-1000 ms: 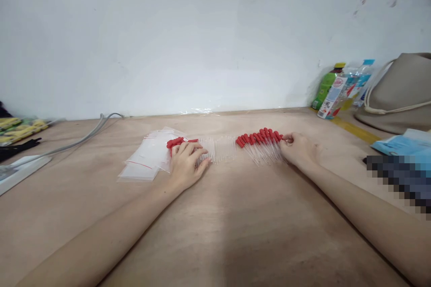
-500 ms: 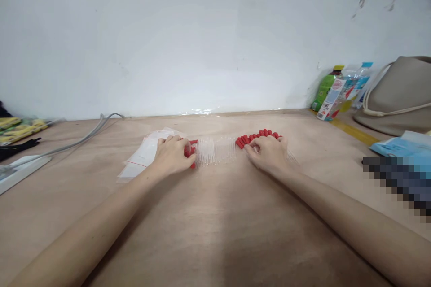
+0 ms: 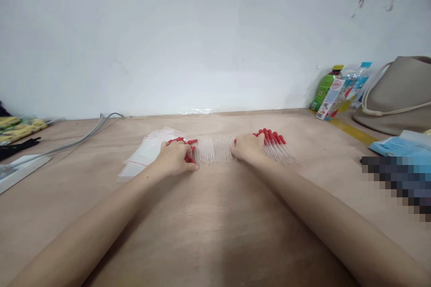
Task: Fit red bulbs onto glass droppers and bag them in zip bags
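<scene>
A row of clear droppers (image 3: 213,149) with red rubber bulbs lies on the wooden table (image 3: 215,224) between my hands. My left hand (image 3: 175,158) is curled over the red bulbs at the row's left end, its fingers pressed together on them. My right hand (image 3: 247,148) rests fingers-down on the row's right end, beside a second group of red-bulbed droppers (image 3: 276,144) fanned out to its right. A stack of clear zip bags with red seal lines (image 3: 145,157) lies just left of my left hand.
Drink bottles (image 3: 336,89) and a beige bag (image 3: 400,98) stand at the back right by the wall. A blue packet (image 3: 400,143) lies at the right edge. A grey cable (image 3: 81,136) and yellow items (image 3: 20,128) are at the left.
My right hand has slid left from the far end of the red-bulbed group to the clear row's right end. My left hand shifted left and curled over the bulbs.
</scene>
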`<action>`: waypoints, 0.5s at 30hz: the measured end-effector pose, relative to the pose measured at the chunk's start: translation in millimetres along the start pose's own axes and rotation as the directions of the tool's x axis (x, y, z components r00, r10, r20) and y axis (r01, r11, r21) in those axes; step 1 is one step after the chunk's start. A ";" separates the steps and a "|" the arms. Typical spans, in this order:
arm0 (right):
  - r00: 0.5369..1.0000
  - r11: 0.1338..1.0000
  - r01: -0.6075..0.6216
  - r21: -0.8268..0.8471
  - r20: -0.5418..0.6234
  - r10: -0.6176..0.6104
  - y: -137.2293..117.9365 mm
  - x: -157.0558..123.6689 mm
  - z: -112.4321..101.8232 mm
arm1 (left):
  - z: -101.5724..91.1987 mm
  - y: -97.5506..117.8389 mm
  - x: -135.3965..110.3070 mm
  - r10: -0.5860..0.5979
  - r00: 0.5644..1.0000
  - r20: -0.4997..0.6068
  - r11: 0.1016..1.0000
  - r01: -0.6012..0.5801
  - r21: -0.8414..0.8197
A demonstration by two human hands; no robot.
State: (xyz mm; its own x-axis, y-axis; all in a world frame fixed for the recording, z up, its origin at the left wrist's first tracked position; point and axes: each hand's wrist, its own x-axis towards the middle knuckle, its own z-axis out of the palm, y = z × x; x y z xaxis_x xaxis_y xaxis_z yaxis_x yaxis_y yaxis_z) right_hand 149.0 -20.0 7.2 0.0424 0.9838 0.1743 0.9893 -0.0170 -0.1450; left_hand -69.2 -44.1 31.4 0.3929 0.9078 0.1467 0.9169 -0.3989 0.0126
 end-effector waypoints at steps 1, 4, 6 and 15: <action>1.000 1.000 -0.003 0.005 0.012 0.003 -1.1 1.0 -0.9 | -0.7 0.7 -0.3 -0.005 1.000 0.003 1.000 0.005 -0.004; 0.998 0.999 -0.040 0.026 0.042 0.039 -2.1 2.7 -1.6 | -2.9 2.7 -2.1 -0.032 0.999 0.018 0.999 0.033 -0.033; 0.997 0.997 -0.063 0.047 0.057 0.061 -1.3 3.5 -0.9 | -4.5 3.6 -3.5 -0.051 0.998 0.028 0.997 0.053 -0.054; 0.994 0.955 0.046 0.291 -0.108 -0.015 12.6 -4.3 -6.5 | -13.4 23.1 -10.1 0.050 0.994 -0.094 0.990 -0.062 -0.127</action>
State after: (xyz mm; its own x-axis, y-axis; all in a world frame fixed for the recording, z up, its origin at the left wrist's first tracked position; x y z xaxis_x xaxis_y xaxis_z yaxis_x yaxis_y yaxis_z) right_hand 162.2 -25.6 10.9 0.0425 0.9589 0.2806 0.9065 0.0811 -0.4144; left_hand -52.9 -64.3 43.4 0.4303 0.8704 0.2391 0.8745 -0.4677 0.1288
